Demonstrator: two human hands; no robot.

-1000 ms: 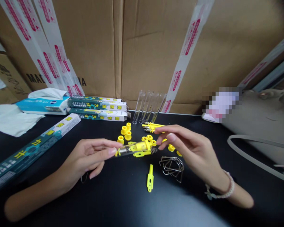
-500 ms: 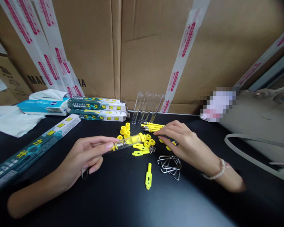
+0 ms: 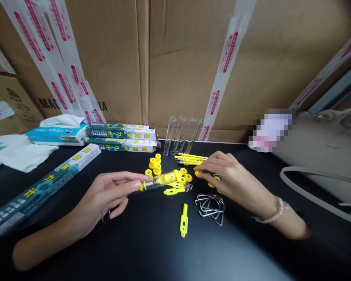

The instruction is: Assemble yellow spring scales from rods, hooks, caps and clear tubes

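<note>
My left hand [image 3: 112, 195] is closed around a clear tube spring scale [image 3: 160, 180], tilted up to the right. Inside it are a metal spring and yellow parts, and a yellow collar sits at its right end. A metal hook hangs under the fingers. On the right, my right hand [image 3: 229, 175] pinches a small yellow cap [image 3: 198, 173] between thumb and fingertips. More yellow caps [image 3: 213, 181] lie under that palm, partly hidden. Near the tube lie yellow rings [image 3: 188, 178], yellow flanged plugs [image 3: 157, 169] and flat yellow pieces [image 3: 174, 191].
Bent wire hooks [image 3: 212, 207] and a single yellow piece [image 3: 184, 220] lie in front. Clear tubes [image 3: 179, 134] stand behind yellow rods [image 3: 190, 158]. Printed boxes [image 3: 121, 145], a long box [image 3: 46, 187] and tissues [image 3: 58, 132] are left; a pale bag [image 3: 318, 152] is right.
The fingers of my right hand have closed in on a small yellow cap. My left hand keeps its hold on the spring scale, with the view shifted slightly.
</note>
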